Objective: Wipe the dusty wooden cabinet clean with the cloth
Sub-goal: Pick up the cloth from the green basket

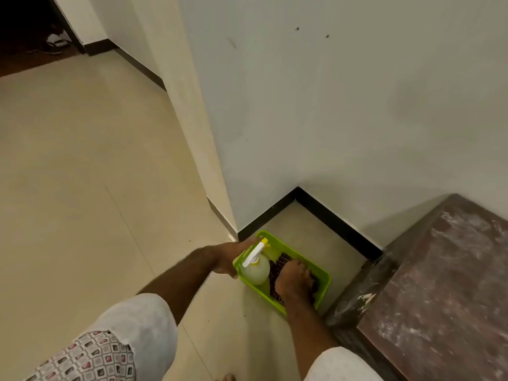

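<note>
A dark wooden cabinet fills the lower right, its top streaked with white dust. Left of it, on the floor, sits a lime-green plastic basket. Inside lie a dark patterned cloth and a clear spray bottle with a white and yellow trigger head. My right hand is down in the basket, its fingers curled onto the cloth. My left hand grips the basket's left rim beside the bottle.
The basket stands in a floor corner edged by black skirting under pale walls. A wall corner juts out on the left. Beige floor tiles stretch to the left, and a dark doorway lies far back.
</note>
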